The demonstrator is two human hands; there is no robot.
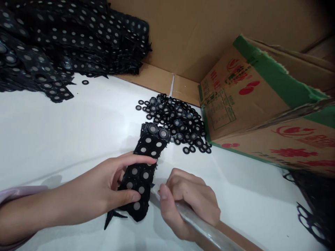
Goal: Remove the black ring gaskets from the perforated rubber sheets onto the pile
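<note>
My left hand (104, 188) grips a thick stack of black rubber gasket sheets (146, 174), thumb and index finger lying across its top face. Round rings with pale centres run along the stack in two rows. At its far end, two larger rings (157, 131) lie on top. My right hand (190, 204) is closed around a long, pale grey handled tool (206, 230). The tool's small dark tip is close to the stack's right edge; I cannot tell whether it touches, nor its exact kind.
Loose black rings (178, 118) lie heaped just beyond the stack. More gasket sheets (86, 38) are piled at the far left, with one ring (85, 82) beside them. A green-edged cardboard box (225, 94) stands at right, near black punched-out scrap (311, 216). The table (78, 122) is white.
</note>
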